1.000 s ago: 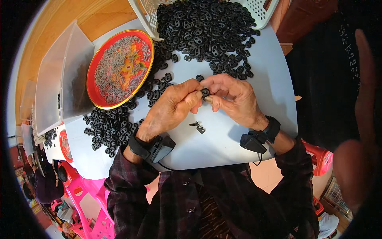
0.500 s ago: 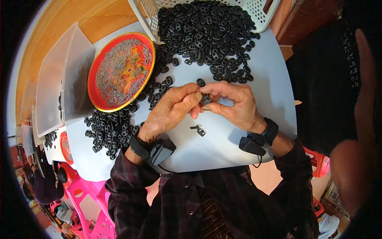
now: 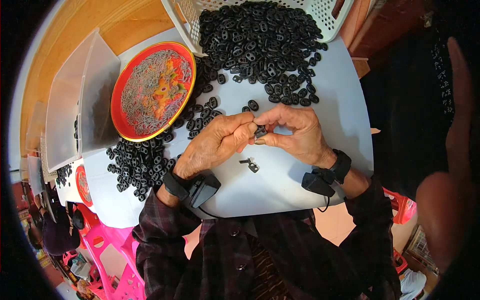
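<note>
A small black two-hole cord lock (image 3: 260,131) is pinched between the thumb and fingers of my right hand (image 3: 299,134). From the left, the fingertips of my left hand (image 3: 212,141) close in a pinch against the same piece and partly cover it. Whether they also hold a tiny part such as a spring cannot be made out. Just beyond my fingers lie two loose black oval pieces (image 3: 253,105). On the white table (image 3: 240,192) below my hands rest a small black plunger-like part (image 3: 244,161) and a loose black piece with holes (image 3: 253,168), close together.
A red, gold-rimmed plate (image 3: 116,107) of small grey springs (image 3: 145,95) stands at the left, beside a translucent plastic bin (image 3: 65,110). Black oval pieces heap up at the back (image 3: 255,42), by a white perforated basket (image 3: 327,20), and at left (image 3: 137,165). Pink chairs (image 3: 112,250) stand lower left.
My left fingertips have shifted slightly, and a second oval piece now shows beyond them. The pinched cord lock has tilted a little; the loose parts on the table stay put.
</note>
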Demonstrator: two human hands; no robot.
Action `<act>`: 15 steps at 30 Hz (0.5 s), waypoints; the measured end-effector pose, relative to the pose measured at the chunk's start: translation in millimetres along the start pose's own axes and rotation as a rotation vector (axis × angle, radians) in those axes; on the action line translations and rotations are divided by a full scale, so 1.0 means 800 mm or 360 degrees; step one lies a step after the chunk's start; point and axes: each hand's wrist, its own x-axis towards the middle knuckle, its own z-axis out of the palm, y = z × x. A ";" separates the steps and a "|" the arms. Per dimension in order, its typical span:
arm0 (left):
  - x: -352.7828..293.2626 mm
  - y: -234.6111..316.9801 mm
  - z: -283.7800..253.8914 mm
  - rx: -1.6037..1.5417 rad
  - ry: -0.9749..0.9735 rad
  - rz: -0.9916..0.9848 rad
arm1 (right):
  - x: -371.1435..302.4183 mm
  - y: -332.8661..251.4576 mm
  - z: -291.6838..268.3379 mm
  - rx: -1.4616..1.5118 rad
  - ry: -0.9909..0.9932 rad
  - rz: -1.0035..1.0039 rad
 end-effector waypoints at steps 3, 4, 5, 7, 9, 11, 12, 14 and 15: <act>0.000 0.001 0.000 -0.0064 -0.0048 -0.0053 | 0.001 -0.003 -0.001 -0.0024 -0.0018 0.0002; 0.000 0.002 0.000 -0.0060 -0.0061 -0.0052 | 0.001 -0.004 -0.001 -0.0031 -0.0015 -0.0009; 0.000 0.002 0.000 -0.0054 -0.0072 -0.0054 | 0.001 -0.004 -0.001 -0.0034 -0.0013 -0.0021; 0.000 0.001 0.003 -0.0074 -0.0038 -0.0046 | 0.002 -0.006 0.000 0.0001 0.0008 -0.0022; 0.000 0.000 0.007 -0.0094 -0.0003 -0.0036 | 0.002 -0.006 0.000 0.0036 0.0029 -0.0022; 0.000 -0.002 0.010 -0.0109 0.0046 -0.0042 | 0.002 -0.004 -0.001 -0.0141 0.0051 -0.0118; 0.001 -0.003 0.013 -0.0107 0.0044 -0.0038 | 0.002 -0.003 -0.002 -0.0143 0.0053 -0.0121; 0.001 -0.009 0.018 -0.0141 0.0090 0.0014 | 0.001 -0.001 -0.002 -0.0093 0.0089 -0.0147; 0.001 -0.010 0.021 -0.0145 0.0095 0.0008 | 0.002 0.001 0.000 -0.0090 0.0082 -0.0143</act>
